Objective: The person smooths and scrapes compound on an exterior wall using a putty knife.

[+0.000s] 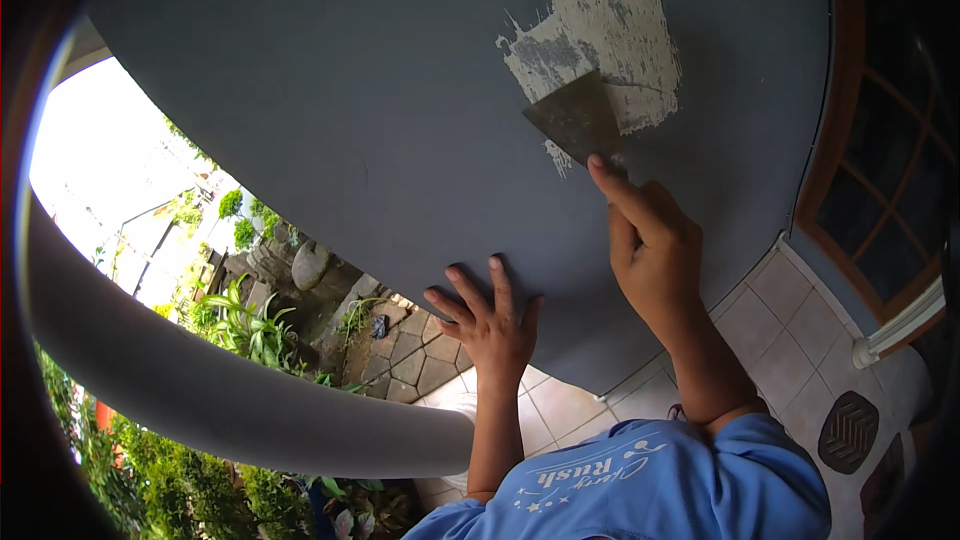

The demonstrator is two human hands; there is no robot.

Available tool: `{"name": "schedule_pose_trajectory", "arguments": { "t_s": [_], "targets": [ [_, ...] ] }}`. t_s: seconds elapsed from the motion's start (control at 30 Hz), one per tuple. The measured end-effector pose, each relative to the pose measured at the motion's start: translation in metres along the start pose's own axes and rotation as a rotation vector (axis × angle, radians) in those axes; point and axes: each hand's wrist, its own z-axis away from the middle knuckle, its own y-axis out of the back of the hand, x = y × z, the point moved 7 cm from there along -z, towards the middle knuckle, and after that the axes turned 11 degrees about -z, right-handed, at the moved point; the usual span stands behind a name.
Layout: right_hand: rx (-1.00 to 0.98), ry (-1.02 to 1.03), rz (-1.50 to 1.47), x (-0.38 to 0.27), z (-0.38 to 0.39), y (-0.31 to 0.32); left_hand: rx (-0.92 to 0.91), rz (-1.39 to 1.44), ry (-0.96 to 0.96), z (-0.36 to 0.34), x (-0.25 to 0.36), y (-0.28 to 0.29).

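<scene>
My right hand [655, 245] grips a putty knife [578, 118], its index finger stretched along the handle toward the blade. The wide, dull metal blade lies against the grey wall [330, 110], over the lower edge of a rough whitish patch [620, 30]. Bits of grey show through that patch, and its left edge is ragged. Most of the knife's handle is hidden inside my fist. Lower down and to the left, my left hand [492, 325] rests flat on the wall with its fingers spread, holding nothing.
A round pale column [250, 410] curves across the lower left. Plants [245, 325] and stones [310, 265] lie beyond the wall's left edge. Pale floor tiles [750, 325] run below, with a dark oval mat [848, 430] at right. A wood-framed window [880, 180] stands far right.
</scene>
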Motion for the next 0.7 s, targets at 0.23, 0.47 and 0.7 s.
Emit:
{"name": "schedule_pose_trajectory", "arguments": {
  "t_s": [0.23, 0.47, 0.7],
  "targets": [
    [-0.03, -0.043, 0.072, 0.009, 0.014, -0.002, 0.011, -0.017, 0.001, 0.0, 0.002, -0.004],
    [-0.114, -0.062, 0.096, 0.007, 0.024, -0.003, 0.051, -0.033, -0.001, 0.005, -0.002, -0.006],
    [-0.01, -0.017, 0.025, 0.004, 0.006, 0.003, 0.067, 0.008, -0.024, -0.001, 0.001, -0.001]
  ]
}}
